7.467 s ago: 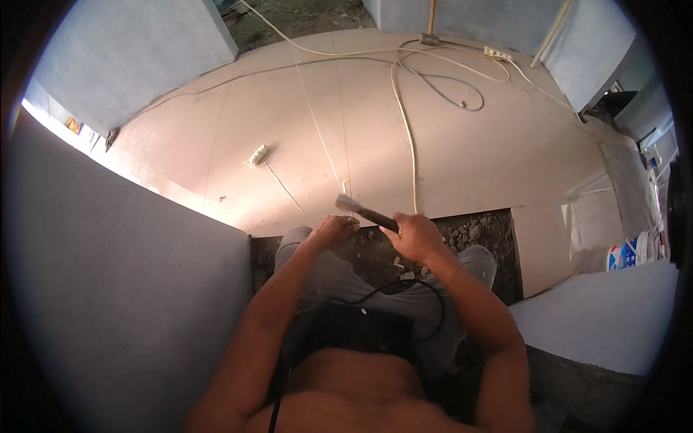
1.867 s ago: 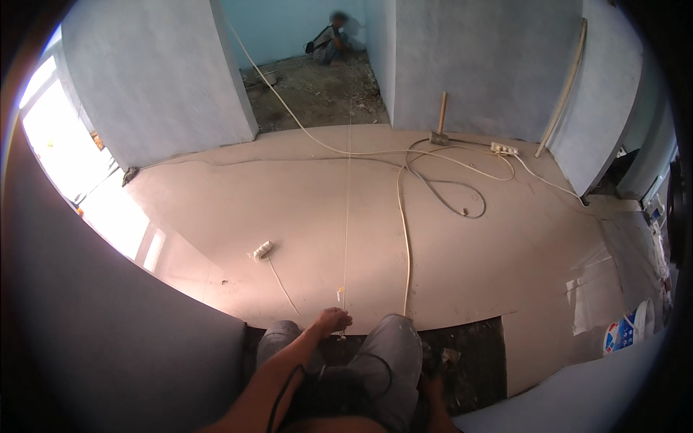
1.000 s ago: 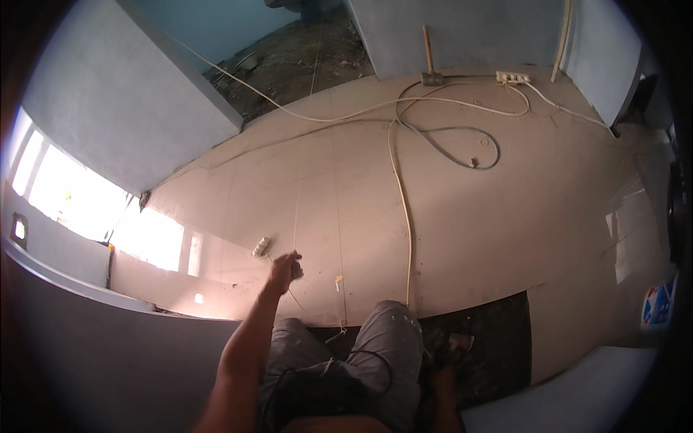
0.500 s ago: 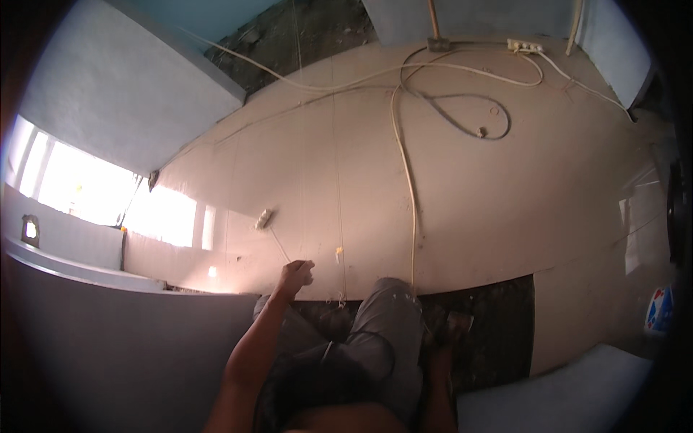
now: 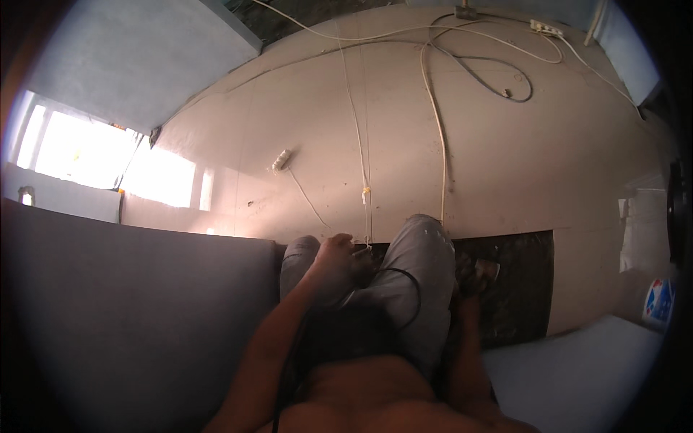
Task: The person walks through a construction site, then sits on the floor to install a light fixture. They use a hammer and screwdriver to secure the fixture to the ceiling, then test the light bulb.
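My left hand point(image 5: 335, 255) is beside my left knee, its fingers curled together. A thin white string point(image 5: 309, 198) runs toward that hand from a white string roll point(image 5: 281, 160) lying on the beige floor. Just right of the hand, a small pale hook-like piece point(image 5: 364, 249) sits at the lower end of an upright line. Higher on that line is a yellow-and-white tag or knot point(image 5: 366, 192). In deep shadow right of my right knee is my right hand point(image 5: 469, 283), its fingers hard to make out. A small tan-edged object point(image 5: 489, 270) shows close to it.
A cream cable point(image 5: 437, 123) and a looped grey cable point(image 5: 491, 86) cross the floor. A power strip point(image 5: 546, 29) and a mallet-like head point(image 5: 465, 12) lie at the back. Grey panels point(image 5: 144, 310) rise at left; a dark floor opening point(image 5: 527, 281) and a white-blue-red container point(image 5: 658, 300) are at right.
My left hand has come down and in, closer to my knee and the hook-like piece. The whole view has tilted, shifting the floor upward. The string roll still lies on the floor.
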